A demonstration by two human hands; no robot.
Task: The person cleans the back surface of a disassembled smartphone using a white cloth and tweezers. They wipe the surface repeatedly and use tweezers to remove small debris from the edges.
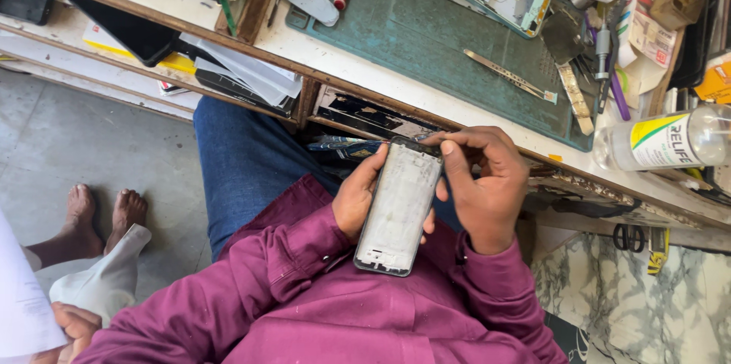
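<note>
Magenta sleeves (320, 295) frame a stripped phone frame (399, 208) held upright over the lap, below the workbench edge (426, 97). Left hand (356, 200) cups its left edge with fingers curled behind, while right hand (483, 185) closes on the right edge, its fingertips (446, 148) pressing the top corner. Tweezers (509, 75) lie apart on the green mat (426, 36).

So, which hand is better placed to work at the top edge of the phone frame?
Probably the right hand. Its fingertips curl over the top edge of the phone frame, while the left hand grips the frame's side and steadies it above the lap.
</note>
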